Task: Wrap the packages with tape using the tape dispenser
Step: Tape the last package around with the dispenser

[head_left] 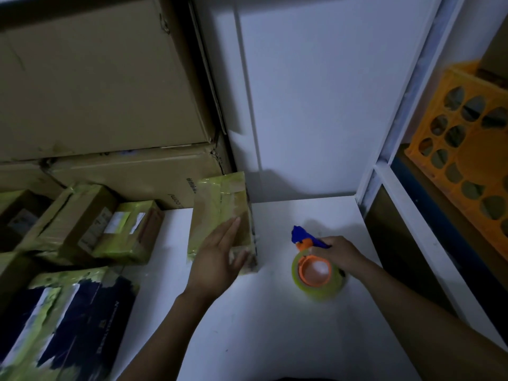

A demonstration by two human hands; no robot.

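Package (220, 213): brown, flat, already banded with yellow-green tape. It lies towards the far edge of the table (275, 339), its far end almost against the stacked cartons (96, 78).

Left hand (220, 257): we have it laid flat on the near half of the package, fingers straight and together, pressing down, thumb out along the near end. It grips nothing.

Tape dispenser (313, 270): blue handle, orange hub and a yellow-green roll. It rests on the table just right of the package, apart from it.

Right hand (338, 254): fingers curled round the blue handle, holding it.

Along the left edge are more taped packages (118, 229) and a dark one (68, 320) at the near-left corner. An orange crate (472, 138) sits on the shelving beyond the right edge.

Risks, as we judge them:
- A flat palm only pins the package, so a hard pull on the tape could skid it into the left pile.
- In this dim light we cannot find the free tape end. It may have stuck back on the roll.
- Loose tape could catch the table before it reaches the package.
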